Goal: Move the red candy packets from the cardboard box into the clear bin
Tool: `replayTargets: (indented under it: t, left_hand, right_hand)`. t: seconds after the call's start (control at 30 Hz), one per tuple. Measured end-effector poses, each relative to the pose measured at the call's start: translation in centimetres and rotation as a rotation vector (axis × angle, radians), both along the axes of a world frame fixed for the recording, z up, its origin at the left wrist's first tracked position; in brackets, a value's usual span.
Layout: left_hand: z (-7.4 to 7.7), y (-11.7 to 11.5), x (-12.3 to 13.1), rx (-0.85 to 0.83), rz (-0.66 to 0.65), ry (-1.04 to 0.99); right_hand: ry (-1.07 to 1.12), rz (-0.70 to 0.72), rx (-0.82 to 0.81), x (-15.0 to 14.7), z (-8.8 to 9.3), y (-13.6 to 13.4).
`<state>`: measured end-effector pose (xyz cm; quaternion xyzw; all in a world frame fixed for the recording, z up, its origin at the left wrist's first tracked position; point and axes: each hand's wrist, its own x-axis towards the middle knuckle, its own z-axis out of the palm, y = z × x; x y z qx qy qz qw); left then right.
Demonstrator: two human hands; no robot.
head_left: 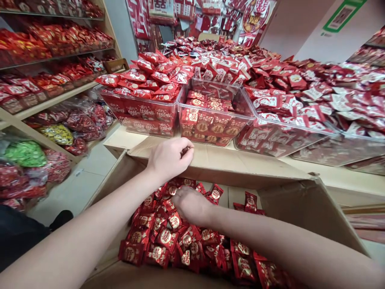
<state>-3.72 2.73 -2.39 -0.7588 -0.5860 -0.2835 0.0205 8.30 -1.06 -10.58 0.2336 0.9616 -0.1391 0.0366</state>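
Note:
My left hand is closed over the near flap of the cardboard box, just in front of a clear plastic bin. Its fingers curl inward, and whatever they may hold is hidden. Inside the box, my right hand reaches down among red wrapped candies printed with gold emblems. The fingertips on that side are buried or turned away. Similar red packets stand in neat rows inside the clear bin, which is filled only part way up.
A heaped bin of red packets stands to the left, another bin to the right. Shelves of red packets and bagged goods line the left side. A dark shoe shows on the floor.

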Motion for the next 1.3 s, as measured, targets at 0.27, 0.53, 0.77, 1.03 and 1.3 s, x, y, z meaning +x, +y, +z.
replayTargets:
  t: [0.27,0.53,0.77,1.03,1.3]
  left_hand:
    - [0.2,-0.1,0.1,0.021,0.0,0.017]
    - [0.0,-0.2,0.1,0.009,-0.011,0.008]
    - [-0.2,-0.2,0.1,0.008,-0.023,-0.009]
    - [0.0,0.0,0.2,0.004,-0.03,-0.035]
    - [-0.1,0.3,0.3,0.029,-0.02,0.018]
  right_hand:
    - [-0.313,-0.094,-0.137,-2.9,-1.4,-6.1]
    - [-0.338,-0.122,-0.095,0.3,-0.6,-3.6]
    - [-0.201,0.068,-0.046,2.9,-0.6,-3.0]
    - [-0.213,0.253,-0.186,6.1,0.2,-2.1]
    - [-0.228,0.152,-0.196,6.4,-0.7,-0.6]
